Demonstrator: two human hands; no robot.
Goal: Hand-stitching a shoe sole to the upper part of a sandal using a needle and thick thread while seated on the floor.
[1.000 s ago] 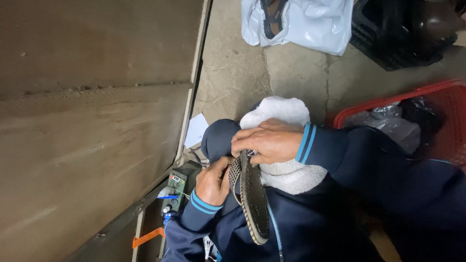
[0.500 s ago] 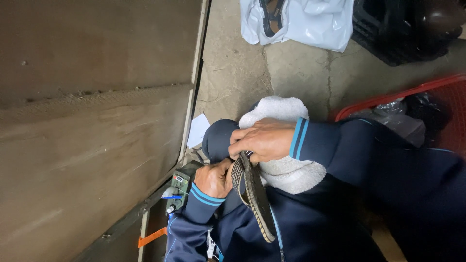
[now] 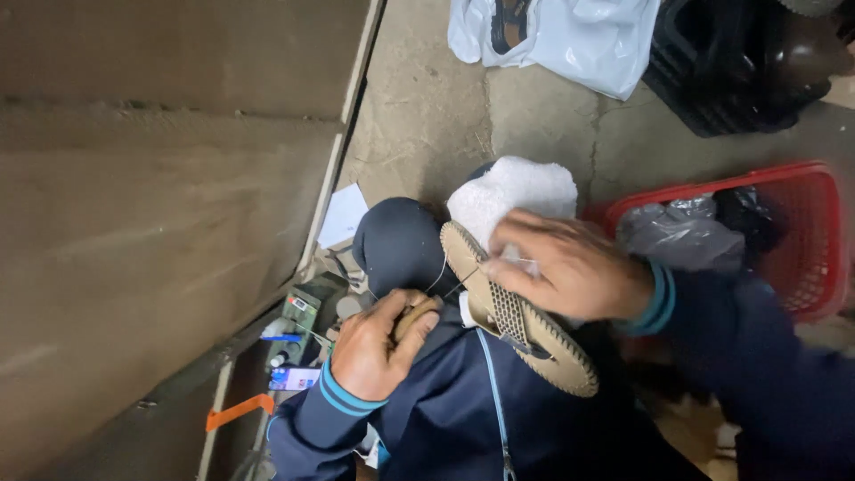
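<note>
Fingers [image 3: 403, 325] of the left hand [image 3: 372, 352] are curled tight around a small rounded tool handle [image 3: 411, 317] at lower centre of the frame; a thin thread [image 3: 436, 274] runs from there up to the shoe sole [image 3: 512, 312]. The right hand [image 3: 570, 267], right of centre, lies over the sole with fingers bent, pinching its upper edge near the thread. Half a second ago the sole stood almost edge-on between the hands; it now lies tilted with its perforated tan face and stitched rim in view, and the left hand has dropped lower and further from it. One sole, one thread, two hands counted.

Just beyond the hands: one dark blue rounded form [image 3: 399, 245], apparently a clothed knee, and one white fluffy cloth [image 3: 512, 191], touching each other. At lower left, a narrow tray [image 3: 294, 343] holds small items too blurred to identify.

Right of frame: one red plastic basket [image 3: 815, 240] holding a clear crumpled bag and a dark bundle. Upper centre: one white plastic bag [image 3: 588, 40] containing a dark sandal. Upper right: one black crate [image 3: 739, 62], contents not discernible.
</note>
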